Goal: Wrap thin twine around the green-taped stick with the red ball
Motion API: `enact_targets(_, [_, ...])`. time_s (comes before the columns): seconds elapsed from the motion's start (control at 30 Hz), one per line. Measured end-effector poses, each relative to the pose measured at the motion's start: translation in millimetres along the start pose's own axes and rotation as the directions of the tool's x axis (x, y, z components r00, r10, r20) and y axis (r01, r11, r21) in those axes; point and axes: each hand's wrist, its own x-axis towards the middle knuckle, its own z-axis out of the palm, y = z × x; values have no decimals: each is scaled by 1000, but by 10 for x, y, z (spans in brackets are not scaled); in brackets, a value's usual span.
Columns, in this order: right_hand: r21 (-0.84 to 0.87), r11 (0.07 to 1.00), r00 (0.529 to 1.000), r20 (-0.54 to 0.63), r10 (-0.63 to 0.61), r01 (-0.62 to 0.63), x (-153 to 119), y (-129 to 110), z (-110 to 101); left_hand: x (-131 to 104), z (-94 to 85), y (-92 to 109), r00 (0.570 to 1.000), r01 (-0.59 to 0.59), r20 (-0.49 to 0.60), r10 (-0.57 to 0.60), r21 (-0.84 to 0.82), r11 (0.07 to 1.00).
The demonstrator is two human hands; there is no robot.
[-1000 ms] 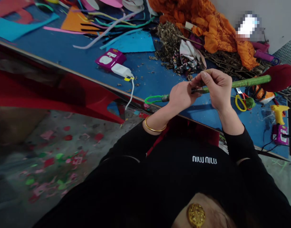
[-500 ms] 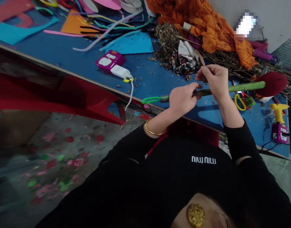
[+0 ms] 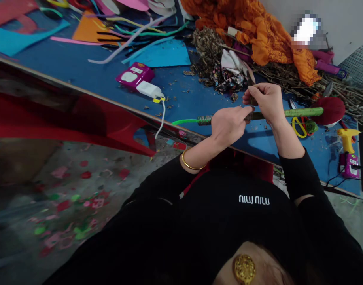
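Note:
A long stick (image 3: 301, 112) with a green wrapping lies level across both hands over the table's near edge. Its right end carries a round dark red head (image 3: 332, 111), and a bright green loop (image 3: 184, 121) sticks out at the left end. My left hand (image 3: 229, 124) is closed around the stick's darker part, index finger stretched along it. Just above, my right hand (image 3: 267, 101) pinches a narrow dark brown strip (image 3: 253, 99) that runs down to the stick. The strip's far end is hard to make out. My right wrist is beside the green section.
On the blue table (image 3: 181, 95) are a purple box with a white plug (image 3: 137, 75), dried plant matter (image 3: 208, 51), an orange cloth (image 3: 258, 35), yellow-handled scissors (image 3: 299, 127) and a yellow glue gun (image 3: 348, 139). A red chair (image 3: 110, 132) stands left.
The stick has turned in my left hand: its red head shifted left and slightly down, and the green loop now shows edge-on. My right hand still pinches the brown strip.

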Motion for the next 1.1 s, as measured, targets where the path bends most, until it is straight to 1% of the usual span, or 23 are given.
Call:
enact_targets(0.1, [8, 1000, 1000, 6, 14, -14, 1, -14, 11, 0, 22, -23, 1000, -14, 0, 14, 18, 1000])
enact_targets(0.27, [-4, 1000, 999, 27, 28, -28, -17, -31, 9, 18, 39, -39, 999, -36, -7, 36, -15, 999])
enact_targets(0.33, [-14, 999, 999, 32, 31, -30, -53, -60, -36, 23, 31, -55, 1000, -27, 0, 27, -17, 999])
enact_targets(0.4, [-25, 999, 1000, 20, 24, -24, -113, -108, -142, 26, 3, -81, 1000, -4, -1, 4, -30, 1000])
enact_targets(0.47, [-24, 1000, 1000, -13, 8, -8, -184, -163, -330, 31, -51, -121, 999, 31, -9, -32, -54, 998])
enact_targets(0.53, [-13, 1000, 999, -37, -13, 12, -253, -210, -605, 43, -124, -175, 997, 78, -17, -79, -75, 994])
enact_targets(0.63, [-4, 999, 999, 4, -36, 36, -324, -268, -1137, 81, -239, -285, 990, 134, -38, -138, -96, 986])
enact_targets(0.77, [-20, 999, 999, 20, -41, 42, -320, -333, -1883, 135, -356, -458, 983, 159, -67, -170, -137, 978])
enact_targets(0.83, [1, 999, 999, -22, -44, 44, -259, -325, -2203, 147, -405, -537, 983, 159, -69, -171, -152, 976])
enact_targets(0.87, [22, 999, 997, -66, -44, 45, -212, -300, -2340, 149, -429, -573, 983, 162, -65, -174, -154, 975])
enact_targets(0.93, [56, 997, 985, -171, -40, 51, -85, -206, -2559, 143, -476, -639, 979, 189, -44, -198, -149, 970])
enact_targets(1.0, [24, 996, 969, -236, -74, 82, 72, -61, -2691, 131, -514, -702, 974, 224, -3, -227, -167, 960])
enact_targets(1.03, [-36, 993, 964, -238, -121, 116, 154, 24, -2721, 124, -529, -731, 972, 231, 20, -232, -199, 952])
enact_targets(1.1, [-197, 961, 957, -177, -230, 195, 300, 207, -2716, 109, -555, -780, 974, 226, 64, -217, -306, 925])
